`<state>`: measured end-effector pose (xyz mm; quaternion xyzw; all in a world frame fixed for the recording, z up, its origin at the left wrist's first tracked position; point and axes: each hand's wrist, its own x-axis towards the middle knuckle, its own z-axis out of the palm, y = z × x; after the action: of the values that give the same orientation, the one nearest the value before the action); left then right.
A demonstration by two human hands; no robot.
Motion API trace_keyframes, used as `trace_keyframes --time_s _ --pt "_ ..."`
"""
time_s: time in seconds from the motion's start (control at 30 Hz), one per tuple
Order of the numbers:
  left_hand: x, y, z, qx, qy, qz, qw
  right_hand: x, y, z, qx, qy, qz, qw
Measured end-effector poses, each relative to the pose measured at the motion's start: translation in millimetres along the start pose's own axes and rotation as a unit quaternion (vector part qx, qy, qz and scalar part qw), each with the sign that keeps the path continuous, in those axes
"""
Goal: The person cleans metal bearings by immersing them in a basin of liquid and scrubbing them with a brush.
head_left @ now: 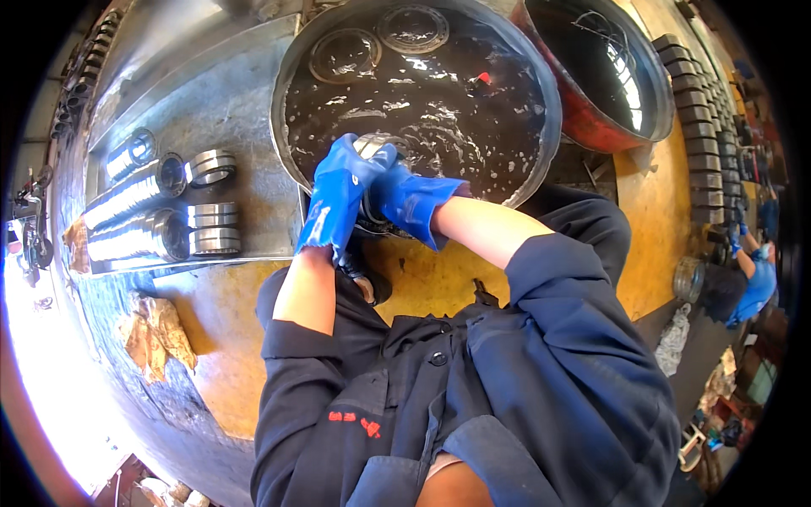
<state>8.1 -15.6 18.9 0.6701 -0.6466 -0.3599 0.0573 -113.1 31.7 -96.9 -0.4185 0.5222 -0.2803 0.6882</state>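
Both my hands wear blue rubber gloves and come together at the near rim of a large round tub (547, 127) of dark, rippling liquid. A shiny metal ring (378, 142) shows between them, partly covered by the gloves. My left hand (340, 173) is closed around its left side. From the right, my right hand (395, 184) grips it, fingers close to the left glove. Two round, disc-like metal pieces, a left one (345, 57) and a right one (413, 29), lie at the far side of the tub. A small red object (483, 79) shows in the liquid.
Left of the tub, a metal tray (253, 110) holds rows of shiny rings (135, 198) and shorter stacks (214, 228). A red drum (583, 118) stands right of the tub. Dark blocks (703, 144) line the far right, where another person (756, 283) is. A crumpled cloth (158, 336) lies left.
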Motion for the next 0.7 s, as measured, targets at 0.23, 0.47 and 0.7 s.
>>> trace_keyframes --time_s 0.23,0.47,0.7 --pt "20.6 -5.1 12.0 -0.131 -0.037 0.010 0.991 -65.8 -67.4 -46.5 -0.560 -0.045 -0.119 0.819" --pt "-26.1 9.9 40.0 -0.104 0.116 0.054 0.986 -141.0 -76.2 -123.7 -0.636 0.044 -0.065 0.768" --pt "-66.8 36.9 38.4 0.100 0.186 -0.055 0.976 -136.4 -89.6 -110.1 -0.608 0.026 -0.046 0.792"
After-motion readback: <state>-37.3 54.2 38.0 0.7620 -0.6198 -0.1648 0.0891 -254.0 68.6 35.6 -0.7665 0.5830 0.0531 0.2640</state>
